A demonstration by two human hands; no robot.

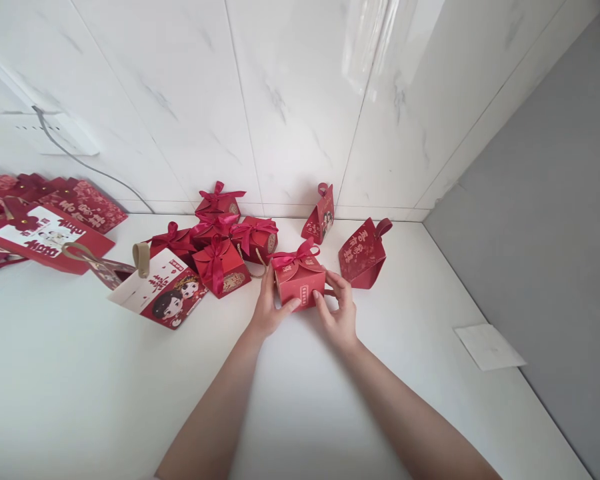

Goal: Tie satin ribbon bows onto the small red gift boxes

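Observation:
Between my two hands is a red gift box point(300, 283) with a ribbon bow tied on its top. My left hand point(269, 307) grips its left side, thumb on the front face. On the right side, my right hand point(339, 310) holds it with thumb and fingers at the corner. Several similar red boxes point(223, 270) with bows cluster to the left of my left hand. Just right of my right hand stands a red triangular box point(363, 257) with a strap loop. Another triangular box point(321, 217) stands behind, close to the wall.
A white and red gift bag point(163, 290) with cartoon figures leans at left. Farther left lie a larger red bag point(45, 237) and patterned red boxes point(87, 203). A cable point(95, 168) runs down the tiled wall point(290, 100). A white plate point(489, 347) sits at the right edge of the white table point(405, 353).

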